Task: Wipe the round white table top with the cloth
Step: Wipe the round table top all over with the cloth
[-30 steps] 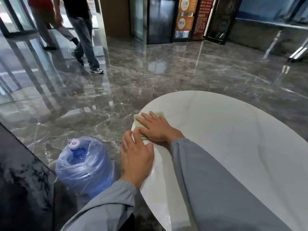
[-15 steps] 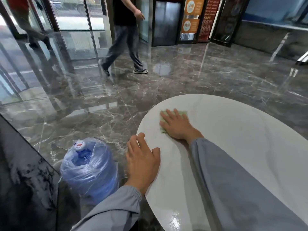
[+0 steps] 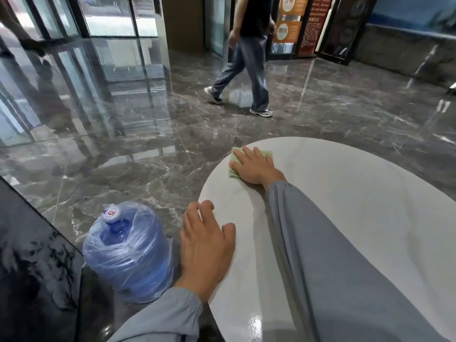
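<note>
The round white table top fills the lower right of the head view. A pale green cloth lies flat near its far left rim, mostly hidden under my right hand, which presses on it with straight fingers. My left hand rests flat on the table's near left edge, fingers relaxed and partly over the rim, holding nothing. Both arms wear grey sleeves.
A blue water jug wrapped in clear plastic stands on the floor just left of the table. A dark counter fills the lower left. A person walks across the glossy marble floor beyond the table.
My right hand has slid the cloth away from me along the table's left rim toward the far edge. My left hand stayed at the near edge. The person walked rightward.
</note>
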A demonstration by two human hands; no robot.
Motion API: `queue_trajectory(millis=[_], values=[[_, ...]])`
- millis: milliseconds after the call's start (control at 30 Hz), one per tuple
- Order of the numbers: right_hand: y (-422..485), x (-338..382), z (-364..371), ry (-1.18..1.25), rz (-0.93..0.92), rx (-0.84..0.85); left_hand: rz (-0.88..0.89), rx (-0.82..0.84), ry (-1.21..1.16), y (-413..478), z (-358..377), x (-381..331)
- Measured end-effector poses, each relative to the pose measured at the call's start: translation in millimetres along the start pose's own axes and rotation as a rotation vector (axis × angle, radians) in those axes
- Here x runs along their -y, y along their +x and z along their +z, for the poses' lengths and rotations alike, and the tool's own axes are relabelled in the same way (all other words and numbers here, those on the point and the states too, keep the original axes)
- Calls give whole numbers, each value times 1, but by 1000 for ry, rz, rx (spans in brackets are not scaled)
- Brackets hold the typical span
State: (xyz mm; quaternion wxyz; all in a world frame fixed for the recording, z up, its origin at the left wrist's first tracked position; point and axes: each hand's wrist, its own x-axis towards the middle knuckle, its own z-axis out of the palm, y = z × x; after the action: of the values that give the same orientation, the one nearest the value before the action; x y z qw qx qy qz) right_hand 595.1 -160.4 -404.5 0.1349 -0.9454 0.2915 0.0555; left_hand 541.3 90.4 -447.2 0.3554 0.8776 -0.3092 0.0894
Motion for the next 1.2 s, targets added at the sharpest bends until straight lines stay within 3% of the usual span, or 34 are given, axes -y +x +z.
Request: queue_trajectory(millis=[67,233,333,433,700,1000,1200], values=[[-2,4,1,-39,-24,15,3,-9,-4,0,0,0],[-66,25,20,-171,-440,94,-24,18,8,0,-2,-3],[-94,25,27,-203,-556,107,-24,24,14,-1,-1,-3],[-85,24,25,-165,-509,98,-17,17,4,-1,-1,-3],[-10,30,14,-97,-181,28,14,-35,-30,3,-2,-1],[-88,25,31,-181,-468,74,-28,-43,-98,1,-4,-4],[-177,11,37,-195,-514,94,-13,-23,-150,-1,-10,-7]])
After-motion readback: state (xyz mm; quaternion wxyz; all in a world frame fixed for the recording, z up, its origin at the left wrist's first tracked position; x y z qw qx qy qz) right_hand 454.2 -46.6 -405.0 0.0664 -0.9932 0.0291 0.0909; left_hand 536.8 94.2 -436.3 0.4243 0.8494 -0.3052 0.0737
